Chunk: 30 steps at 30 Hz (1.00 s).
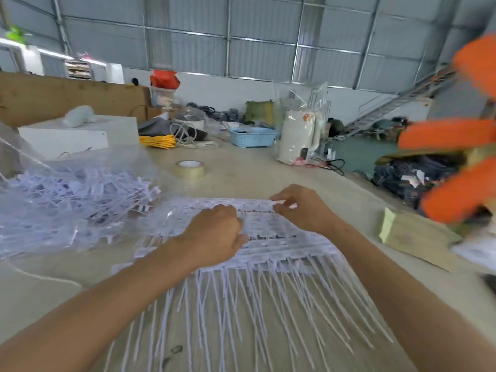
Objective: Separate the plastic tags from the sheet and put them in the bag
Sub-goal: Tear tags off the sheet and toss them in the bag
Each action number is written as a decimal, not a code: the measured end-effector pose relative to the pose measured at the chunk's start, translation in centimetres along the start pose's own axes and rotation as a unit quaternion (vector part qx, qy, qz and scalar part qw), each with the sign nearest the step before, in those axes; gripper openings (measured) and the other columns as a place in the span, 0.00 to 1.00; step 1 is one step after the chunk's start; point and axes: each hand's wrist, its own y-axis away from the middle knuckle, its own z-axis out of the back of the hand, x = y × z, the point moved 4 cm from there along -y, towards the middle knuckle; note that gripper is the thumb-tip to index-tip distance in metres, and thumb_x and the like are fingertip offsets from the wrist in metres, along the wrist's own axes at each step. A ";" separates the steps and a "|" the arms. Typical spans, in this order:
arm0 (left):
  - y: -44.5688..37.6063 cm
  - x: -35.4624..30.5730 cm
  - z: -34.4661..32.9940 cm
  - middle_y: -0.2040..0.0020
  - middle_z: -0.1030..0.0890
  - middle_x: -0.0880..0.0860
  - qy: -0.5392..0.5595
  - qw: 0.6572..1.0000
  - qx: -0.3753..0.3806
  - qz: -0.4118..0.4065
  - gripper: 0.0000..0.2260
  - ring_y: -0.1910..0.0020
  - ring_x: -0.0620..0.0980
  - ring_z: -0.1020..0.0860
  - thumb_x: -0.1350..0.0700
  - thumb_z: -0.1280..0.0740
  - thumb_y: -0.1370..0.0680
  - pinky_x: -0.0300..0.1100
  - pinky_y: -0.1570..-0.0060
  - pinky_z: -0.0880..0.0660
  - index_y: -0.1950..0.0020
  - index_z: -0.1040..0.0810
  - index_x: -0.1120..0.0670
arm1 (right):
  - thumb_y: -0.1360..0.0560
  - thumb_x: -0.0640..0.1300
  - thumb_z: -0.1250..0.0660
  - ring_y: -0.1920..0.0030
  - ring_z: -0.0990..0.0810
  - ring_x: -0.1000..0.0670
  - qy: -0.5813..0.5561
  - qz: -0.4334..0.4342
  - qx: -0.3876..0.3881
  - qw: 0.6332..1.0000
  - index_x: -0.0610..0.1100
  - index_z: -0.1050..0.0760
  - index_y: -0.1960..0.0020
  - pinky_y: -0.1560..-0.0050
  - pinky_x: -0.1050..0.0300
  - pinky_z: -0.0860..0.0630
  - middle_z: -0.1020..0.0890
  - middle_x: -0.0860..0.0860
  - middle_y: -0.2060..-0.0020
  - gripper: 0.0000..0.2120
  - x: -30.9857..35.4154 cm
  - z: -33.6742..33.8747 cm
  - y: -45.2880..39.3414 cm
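head view only: sheet of white plastic tags lies flat on the table right in front of the person, long thin tails fanning toward the camera, likely laid that way so the joined heads sit within reach of both hands. left hand rests on the sheet's middle with fingers curled down onto the tag heads; looks like it pins the sheet while gripping a tag or row, exact pinch hidden under the knuckles. right hand pinches the far edge strip of the sheet between thumb and fingertips, probably to peel or snap that row off against the left hand's hold. motion blur softens the tag detail, so can't tell whether any tag is already free under the hands.

bag, clear plastic, sits open on the table to the left, near the sheet, holding a heap of loose tags; placed close so separated tags can be swept or dropped in with a short reach. judging by the heap and the mostly whole sheet, this sheet is early on. tape roll stands beyond the sheet, blue basket farther back. orange blur at right edge, unclear what.
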 end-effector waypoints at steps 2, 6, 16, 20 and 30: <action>-0.4 -1.7 -1.8 0.40 0.28 0.54 0.019 0.998 0.042 -0.031 0.27 0.39 0.55 0.30 0.36 0.48 0.22 0.50 0.41 0.31 0.35 0.27 0.53 | 0.24 0.46 0.33 0.46 0.22 0.45 0.032 -0.063 0.014 0.997 0.42 0.21 0.41 0.42 0.57 0.29 0.22 0.44 0.45 0.14 -4.1 0.9 1.6; -1.2 -2.9 -4.8 0.32 0.35 0.52 0.006 0.995 0.097 -0.035 0.33 0.34 0.54 0.35 0.31 0.52 0.25 0.51 0.39 0.36 0.25 0.42 0.49 | 0.25 0.52 0.33 0.34 0.29 0.48 0.016 -0.154 0.093 0.983 0.45 0.28 0.34 0.34 0.57 0.34 0.27 0.48 0.34 0.22 -9.1 0.5 3.9; -4.1 -0.1 -4.5 0.47 0.26 0.50 0.101 0.993 0.011 -0.066 0.32 0.47 0.49 0.27 0.30 0.48 0.28 0.42 0.50 0.32 0.35 0.26 0.50 | 0.25 0.53 0.33 0.45 0.23 0.48 0.161 -0.137 0.171 0.962 0.42 0.23 0.38 0.47 0.59 0.30 0.20 0.46 0.45 0.20 -9.2 0.3 -0.3; -6.9 5.8 -4.3 0.44 0.25 0.55 0.135 0.988 -0.070 0.033 0.20 0.43 0.53 0.27 0.43 0.42 0.20 0.46 0.42 0.30 0.38 0.23 0.56 | 0.24 0.47 0.35 0.54 0.22 0.44 0.201 -0.168 0.102 0.960 0.37 0.24 0.57 0.58 0.58 0.27 0.22 0.46 0.60 0.12 -8.7 -0.6 -2.3; -9.9 13.0 -7.1 0.44 0.22 0.57 0.023 0.986 0.082 0.140 0.14 0.46 0.56 0.25 0.54 0.45 0.18 0.44 0.49 0.29 0.45 0.23 0.59 | 0.21 0.51 0.43 0.50 0.24 0.42 0.189 -0.155 0.013 0.970 0.43 0.25 0.53 0.49 0.50 0.25 0.24 0.43 0.49 0.14 -9.8 -3.3 -2.3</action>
